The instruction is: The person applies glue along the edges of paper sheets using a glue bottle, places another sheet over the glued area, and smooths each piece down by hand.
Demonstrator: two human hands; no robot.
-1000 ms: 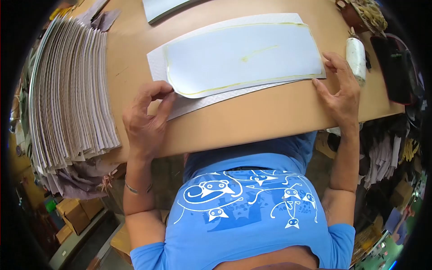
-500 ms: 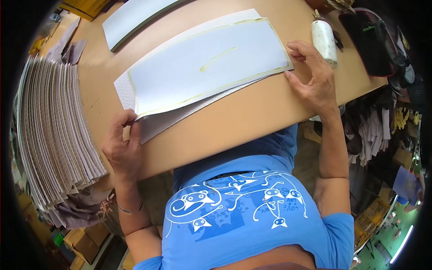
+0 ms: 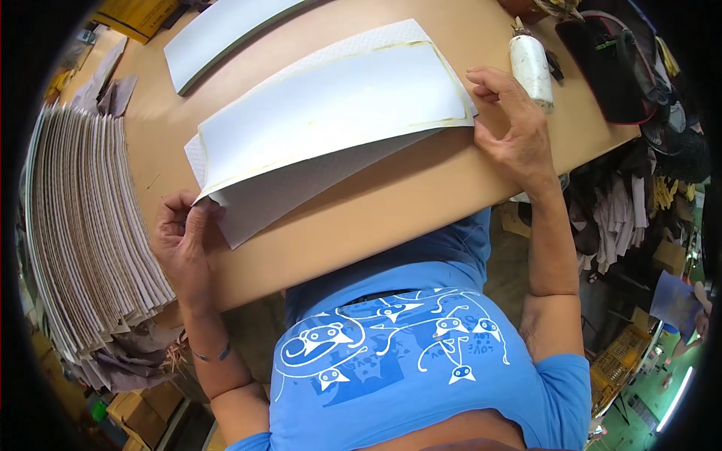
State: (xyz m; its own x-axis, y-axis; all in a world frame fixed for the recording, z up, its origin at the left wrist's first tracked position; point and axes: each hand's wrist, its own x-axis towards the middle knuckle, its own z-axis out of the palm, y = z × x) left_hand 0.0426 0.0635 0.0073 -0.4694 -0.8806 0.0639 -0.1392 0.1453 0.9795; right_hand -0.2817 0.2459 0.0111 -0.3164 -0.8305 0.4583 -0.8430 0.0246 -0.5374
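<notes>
A white sheet (image 3: 331, 105) with yellowish glue-like lines along its margins lies over a larger textured pale sheet (image 3: 259, 208). My left hand (image 3: 183, 233) pinches the near left corner of the white sheet between thumb and fingers. That near edge is raised and bowed, so the textured sheet shows beneath it. At the opposite end, my right hand (image 3: 517, 124) has its thumb and curled fingers around the near right corner of the white sheet. Its exact contact is partly hidden. Both sheets rest on the tan table (image 3: 361, 207).
A thick stack of sheets (image 3: 98, 225) stands at the left. Behind the work is a curved white panel (image 3: 218, 37). A white bottle (image 3: 531, 71) stands beyond my right hand, with a black tray-like object (image 3: 602, 75) farther right. A yellow box (image 3: 139, 19) sits at the far left.
My left hand has moved slightly left and down, still gripping the corner. The white sheet's near edge has risen and bows more, exposing more of the textured sheet. The right hand stays at its corner.
</notes>
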